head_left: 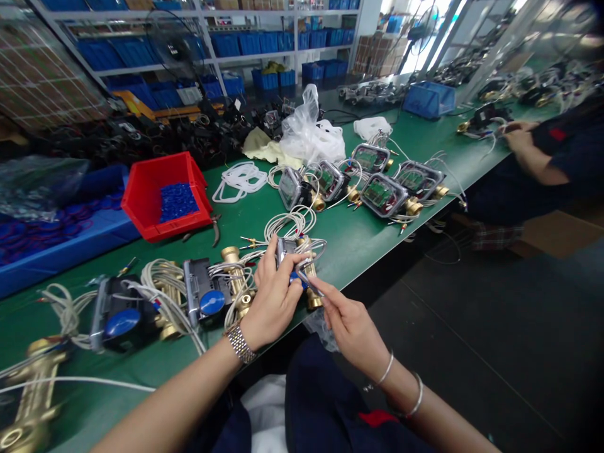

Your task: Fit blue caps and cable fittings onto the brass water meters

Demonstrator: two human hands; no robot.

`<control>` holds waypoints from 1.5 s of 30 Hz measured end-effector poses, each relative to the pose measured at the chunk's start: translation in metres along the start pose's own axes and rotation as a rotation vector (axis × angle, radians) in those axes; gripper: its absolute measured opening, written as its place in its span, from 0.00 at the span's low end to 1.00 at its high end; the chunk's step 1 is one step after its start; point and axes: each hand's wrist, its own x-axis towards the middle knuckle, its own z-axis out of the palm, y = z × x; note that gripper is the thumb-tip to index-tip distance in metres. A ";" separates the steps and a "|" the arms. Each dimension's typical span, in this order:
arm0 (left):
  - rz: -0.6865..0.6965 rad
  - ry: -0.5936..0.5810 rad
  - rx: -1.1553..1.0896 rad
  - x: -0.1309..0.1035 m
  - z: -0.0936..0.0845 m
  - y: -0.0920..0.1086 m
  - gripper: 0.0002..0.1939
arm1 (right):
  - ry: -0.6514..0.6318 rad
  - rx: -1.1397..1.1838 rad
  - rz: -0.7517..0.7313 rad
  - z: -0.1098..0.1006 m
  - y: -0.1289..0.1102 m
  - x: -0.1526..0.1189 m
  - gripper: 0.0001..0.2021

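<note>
Near the front edge of the green bench lies a meter with a brass body, a blue disc and coiled pale cables. My left hand is closed on this meter from the left, fingers over its housing. My right hand pinches a thin grey looped piece at the meter's right side; its exact shape is partly hidden by the fingers. To the left sit two more meters with blue discs, one dark unit close by and another farther left.
A red bin of small blue parts stands behind, with pliers beside it. White gaskets, a plastic bag and several clear-lidded meters lie farther back. At the right, another person's hands work at the bench.
</note>
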 end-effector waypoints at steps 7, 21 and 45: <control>-0.044 0.009 -0.007 0.001 -0.002 0.007 0.24 | 0.116 -0.160 -0.115 -0.010 -0.001 -0.006 0.26; -0.006 -0.053 -0.096 0.001 -0.008 0.003 0.34 | 0.156 -0.222 -0.164 -0.007 -0.006 -0.008 0.28; -0.039 0.625 0.493 -0.230 -0.148 -0.100 0.22 | -0.502 -1.062 -0.423 0.033 -0.046 0.249 0.14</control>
